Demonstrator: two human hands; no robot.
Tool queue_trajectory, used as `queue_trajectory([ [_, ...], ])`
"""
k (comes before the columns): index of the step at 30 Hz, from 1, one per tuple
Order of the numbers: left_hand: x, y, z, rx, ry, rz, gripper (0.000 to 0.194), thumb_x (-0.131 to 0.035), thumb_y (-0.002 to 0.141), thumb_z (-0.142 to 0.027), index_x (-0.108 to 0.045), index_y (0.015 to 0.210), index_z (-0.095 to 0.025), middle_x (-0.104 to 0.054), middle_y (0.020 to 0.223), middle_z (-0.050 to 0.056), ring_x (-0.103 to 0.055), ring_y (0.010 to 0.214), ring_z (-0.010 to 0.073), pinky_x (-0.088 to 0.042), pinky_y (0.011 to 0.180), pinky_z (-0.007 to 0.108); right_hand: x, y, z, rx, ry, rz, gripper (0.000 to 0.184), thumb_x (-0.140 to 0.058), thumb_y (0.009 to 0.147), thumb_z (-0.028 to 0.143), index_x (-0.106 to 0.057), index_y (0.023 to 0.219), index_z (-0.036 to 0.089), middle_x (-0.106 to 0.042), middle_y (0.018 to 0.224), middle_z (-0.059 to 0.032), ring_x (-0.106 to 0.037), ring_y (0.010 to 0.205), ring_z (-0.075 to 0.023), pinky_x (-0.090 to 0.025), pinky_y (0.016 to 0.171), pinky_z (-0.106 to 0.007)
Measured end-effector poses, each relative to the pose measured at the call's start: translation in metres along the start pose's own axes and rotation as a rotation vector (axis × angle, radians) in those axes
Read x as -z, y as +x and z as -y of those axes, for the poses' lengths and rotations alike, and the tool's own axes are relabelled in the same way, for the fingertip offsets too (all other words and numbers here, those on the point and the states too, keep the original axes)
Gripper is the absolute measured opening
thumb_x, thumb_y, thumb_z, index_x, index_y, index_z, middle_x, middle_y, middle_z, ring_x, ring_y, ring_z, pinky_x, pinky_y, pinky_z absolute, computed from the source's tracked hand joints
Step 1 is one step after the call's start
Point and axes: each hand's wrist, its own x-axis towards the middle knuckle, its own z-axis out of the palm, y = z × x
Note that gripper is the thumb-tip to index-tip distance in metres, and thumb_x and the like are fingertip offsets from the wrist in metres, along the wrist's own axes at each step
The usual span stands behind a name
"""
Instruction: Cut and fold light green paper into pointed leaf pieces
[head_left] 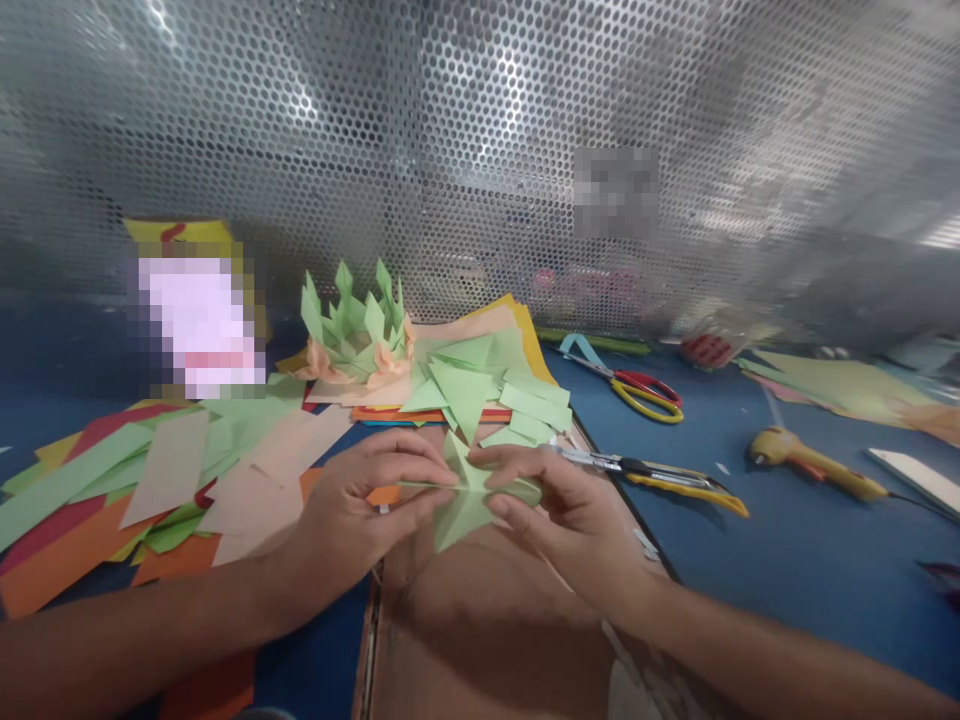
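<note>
A folded piece of light green paper with pointed ends is held between my two hands above a brown board. My left hand pinches its left side between thumb and fingers. On the other side, my right hand grips the paper the same way. Just beyond lie folded green paper pieces and small green paper rectangles. Behind them stands a paper crown-like ring of green points with peach folded shapes round its base.
Loose coloured paper strips are heaped at left. A yellow-handled utility knife, red-and-yellow scissors and a yellow glue gun lie on the blue table at right. A perforated metal wall closes off the back.
</note>
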Motion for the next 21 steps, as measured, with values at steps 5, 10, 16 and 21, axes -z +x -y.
queue_trajectory([
  [5,-0.0039,-0.0023,-0.0037,0.003,-0.045,0.016,0.011,-0.066,0.078,-0.012,-0.071,0.078,-0.022,-0.070,0.082,0.002,-0.065,0.083,0.0157,-0.052,0.076,0.023,-0.0029,0.0008,0.0017,0.042,-0.018,-0.002,0.009,-0.066,0.077,0.014,-0.067,0.081,0.022,-0.072,0.100,-0.0062,-0.067,0.094,-0.0189,-0.050,0.089,-0.034],
  [10,-0.0045,-0.0030,-0.0020,0.055,-0.055,0.025,0.007,-0.066,0.077,-0.015,-0.070,0.076,-0.020,-0.069,0.082,0.004,-0.065,0.082,0.0172,-0.053,0.074,0.025,-0.0021,0.0023,0.0030,0.094,-0.062,-0.016,0.011,-0.068,0.075,0.012,-0.069,0.079,0.023,-0.073,0.098,-0.0055,-0.067,0.095,-0.0186,-0.051,0.087,-0.032],
  [16,-0.0067,-0.0044,-0.0044,0.123,-0.120,0.043,0.006,-0.063,0.079,-0.016,-0.068,0.077,-0.019,-0.065,0.083,0.005,-0.063,0.081,0.0166,-0.053,0.067,0.023,-0.0007,0.0037,0.0042,0.173,-0.144,-0.010,0.010,-0.068,0.075,0.015,-0.071,0.080,0.023,-0.072,0.102,-0.0073,-0.065,0.099,-0.0213,-0.052,0.084,-0.034],
  [21,-0.0081,-0.0064,-0.0060,0.143,-0.142,0.056,0.005,-0.063,0.078,-0.017,-0.066,0.075,-0.019,-0.061,0.085,0.004,-0.061,0.085,0.0172,-0.053,0.066,0.022,-0.0020,0.0040,-0.0007,0.243,-0.284,-0.045,0.011,-0.069,0.074,0.015,-0.069,0.076,0.025,-0.071,0.091,-0.0041,-0.064,0.092,-0.0207,-0.048,0.083,-0.038],
])
